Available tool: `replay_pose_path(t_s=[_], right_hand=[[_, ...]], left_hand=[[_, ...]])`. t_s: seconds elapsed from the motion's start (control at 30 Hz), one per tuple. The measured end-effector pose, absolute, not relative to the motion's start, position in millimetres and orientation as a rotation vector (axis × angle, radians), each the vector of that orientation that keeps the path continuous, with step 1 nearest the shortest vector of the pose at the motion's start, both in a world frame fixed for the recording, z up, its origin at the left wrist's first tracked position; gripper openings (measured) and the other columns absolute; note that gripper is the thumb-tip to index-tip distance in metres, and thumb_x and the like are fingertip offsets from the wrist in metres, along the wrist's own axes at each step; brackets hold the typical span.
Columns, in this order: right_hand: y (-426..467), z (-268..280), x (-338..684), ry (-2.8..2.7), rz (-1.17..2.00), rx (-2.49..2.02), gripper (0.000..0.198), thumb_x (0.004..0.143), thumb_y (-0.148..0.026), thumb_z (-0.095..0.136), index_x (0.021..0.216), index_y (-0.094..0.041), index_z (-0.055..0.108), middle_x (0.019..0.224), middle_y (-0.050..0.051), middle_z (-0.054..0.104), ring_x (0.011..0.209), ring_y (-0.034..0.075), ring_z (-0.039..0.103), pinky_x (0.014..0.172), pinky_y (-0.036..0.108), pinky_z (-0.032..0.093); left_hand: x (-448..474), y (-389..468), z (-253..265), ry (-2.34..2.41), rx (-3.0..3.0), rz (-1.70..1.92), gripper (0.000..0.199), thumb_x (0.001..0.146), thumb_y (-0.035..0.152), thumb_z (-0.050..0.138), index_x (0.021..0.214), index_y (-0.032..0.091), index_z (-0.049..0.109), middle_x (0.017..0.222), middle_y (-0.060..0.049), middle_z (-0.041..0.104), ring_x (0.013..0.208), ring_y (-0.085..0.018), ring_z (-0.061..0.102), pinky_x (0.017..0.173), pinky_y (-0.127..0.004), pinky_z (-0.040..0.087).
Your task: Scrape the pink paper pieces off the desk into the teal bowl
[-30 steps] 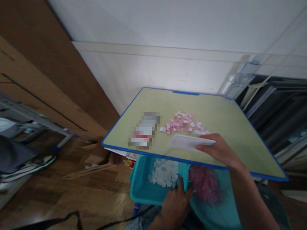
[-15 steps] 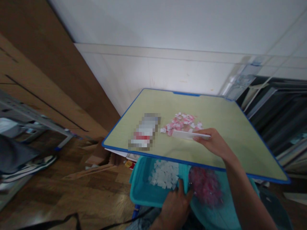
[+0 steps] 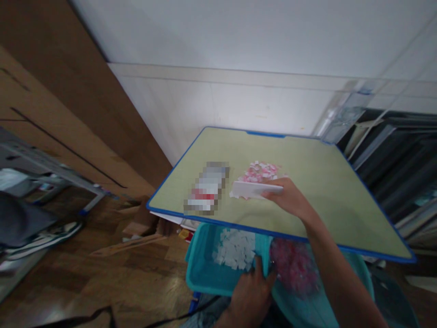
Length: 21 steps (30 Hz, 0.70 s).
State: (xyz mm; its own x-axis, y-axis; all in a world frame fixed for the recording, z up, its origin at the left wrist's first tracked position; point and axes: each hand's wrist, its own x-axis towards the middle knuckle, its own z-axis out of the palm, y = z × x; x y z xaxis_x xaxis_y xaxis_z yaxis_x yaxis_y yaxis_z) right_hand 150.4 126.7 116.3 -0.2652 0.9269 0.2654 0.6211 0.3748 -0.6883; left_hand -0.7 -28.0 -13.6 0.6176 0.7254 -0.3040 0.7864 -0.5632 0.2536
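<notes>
In my right hand [image 3: 285, 193] is a flat white card-like piece [image 3: 251, 188], pinched at its right end and tilted on edge. It stands in front of a heap of small pink and white pieces [image 3: 261, 171] on the pale yellow board [image 3: 327, 182], hiding the heap's near part. Below the board's front edge, my left hand [image 3: 251, 289] grips the meeting rims of two teal baskets. The left basket [image 3: 203, 280] holds small white square pieces [image 3: 235, 248]. Pink pieces in clear wrapping [image 3: 293, 266] lie in the right basket [image 3: 363, 269].
A blurred-out phone-shaped object [image 3: 206, 189] lies left of the heap. A white wall [image 3: 239, 105] rises behind the board. Dark flat panels [image 3: 403, 141] stand at the right. Flattened cardboard [image 3: 143, 223] and a person's shoe [image 3: 51, 239] are on the left.
My right hand has moved left with the white piece, which now covers more of the heap's near left side. My left hand stays at the basket rims.
</notes>
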Motion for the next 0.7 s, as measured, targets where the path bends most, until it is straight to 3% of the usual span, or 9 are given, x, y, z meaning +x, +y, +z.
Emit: replay_pose_path(t_s=[0.2,0.4,0.57,0.7], right_hand=[[115,122,160,-1.901,0.629,-1.345,0.019,0.071,-0.025,0.054,0.072,-0.016,0.071,0.073,0.004,0.071,0.063,0.019,0.061,0.059,0.028,0.046],[105,128,165,-2.039,0.751,-1.428,0.017,0.069,-0.025,0.056,0.062,-0.015,0.069,0.053,0.0,0.062,0.047,0.012,0.052,0.044,0.021,0.036],[102,128,167,-1.942,0.632,-1.446,0.019,0.073,-0.026,0.054,0.07,-0.015,0.07,0.063,0.001,0.065,0.053,0.014,0.054,0.047,0.021,0.036],[103,126,161,-2.049,0.713,-1.421,0.02,0.072,-0.025,0.054,0.062,-0.014,0.067,0.055,0.0,0.061,0.048,0.012,0.051,0.045,0.021,0.035]], left_hand=[[-1,-29,-13,1.217,2.505,-0.191,0.051,0.081,0.02,0.045,0.13,0.03,0.033,0.133,-0.022,0.032,0.084,-0.025,0.06,0.067,-0.038,0.049],[-1,-30,-14,1.206,2.51,-0.17,0.044,0.083,0.021,0.042,0.126,0.03,0.037,0.132,-0.022,0.033,0.081,-0.026,0.06,0.064,-0.039,0.049],[-1,-31,-17,1.216,2.531,-0.138,0.042,0.085,0.023,0.04,0.126,0.029,0.037,0.132,-0.024,0.032,0.08,-0.027,0.061,0.063,-0.039,0.049],[-2,-31,-16,1.201,2.543,-0.139,0.046,0.083,0.023,0.044,0.127,0.03,0.036,0.132,-0.023,0.033,0.081,-0.026,0.061,0.063,-0.039,0.049]])
